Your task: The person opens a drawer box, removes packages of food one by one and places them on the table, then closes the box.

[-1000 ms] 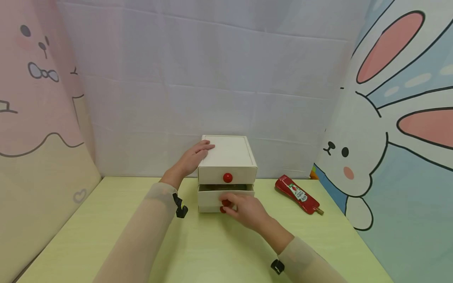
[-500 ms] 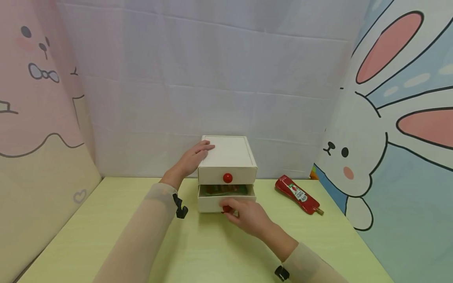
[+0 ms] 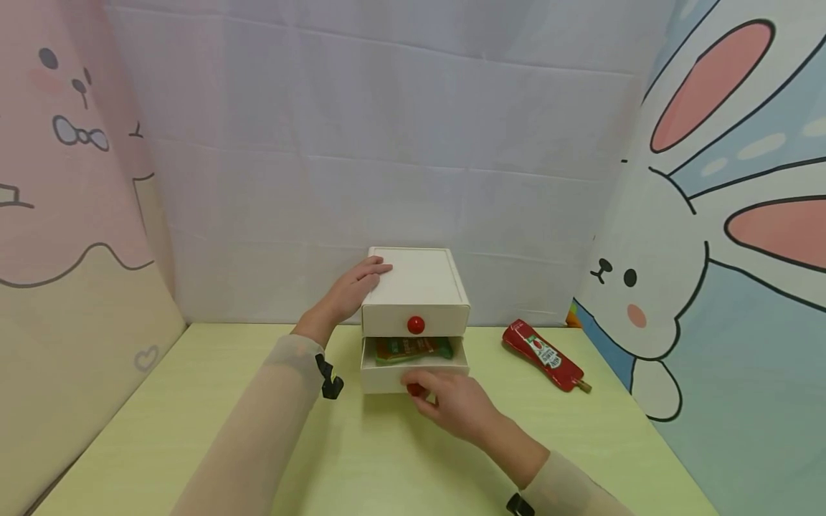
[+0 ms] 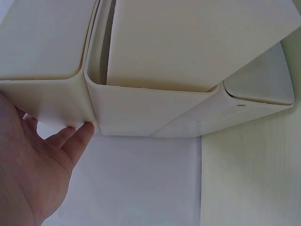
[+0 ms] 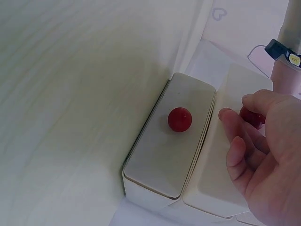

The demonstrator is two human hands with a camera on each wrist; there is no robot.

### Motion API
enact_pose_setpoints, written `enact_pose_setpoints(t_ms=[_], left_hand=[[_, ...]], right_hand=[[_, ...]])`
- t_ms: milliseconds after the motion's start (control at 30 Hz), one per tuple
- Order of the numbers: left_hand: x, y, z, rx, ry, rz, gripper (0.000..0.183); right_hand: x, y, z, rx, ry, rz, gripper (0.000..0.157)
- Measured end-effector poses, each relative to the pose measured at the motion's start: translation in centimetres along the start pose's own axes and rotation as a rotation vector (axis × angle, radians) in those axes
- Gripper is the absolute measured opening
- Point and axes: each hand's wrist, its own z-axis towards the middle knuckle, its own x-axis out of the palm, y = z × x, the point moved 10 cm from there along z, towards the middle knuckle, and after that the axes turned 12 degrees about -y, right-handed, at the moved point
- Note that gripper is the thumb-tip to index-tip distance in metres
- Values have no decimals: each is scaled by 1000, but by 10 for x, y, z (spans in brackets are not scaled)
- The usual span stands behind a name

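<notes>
The right hand [image 3: 454, 408] pinches the red knob [image 3: 414, 390] of the partly open middle drawer [image 3: 382, 380], green packet [image 3: 413, 348] inside; the left hand [image 3: 348, 292], fingers extended, rests on the white cabinet [image 3: 419, 278].

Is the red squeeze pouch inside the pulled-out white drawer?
No: the head view shows the red squeeze pouch lying on the yellow-green tabletop, to the right of the pulled-out white drawer.

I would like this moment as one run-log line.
left grip: touches white cabinet | middle drawer: partly open, green packet inside | right grip: pinches its red knob | red pouch: on table, right of cabinet
</notes>
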Motion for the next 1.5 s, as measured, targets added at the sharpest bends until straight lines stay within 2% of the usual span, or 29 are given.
enact_pose_setpoints(t_ms=[733,1000,1500], left_hand=[[0,-1,-1,-18,-1,9,53],[0,0,0,-15,-4,4,53],[0,1,0,-14,-3,-5,53]], right_hand=[[-4,10,-10,-23,-5,32,30],[-9,16,-13,-55,-36,21,32],[-12,23,-21,-51,-23,37,31]])
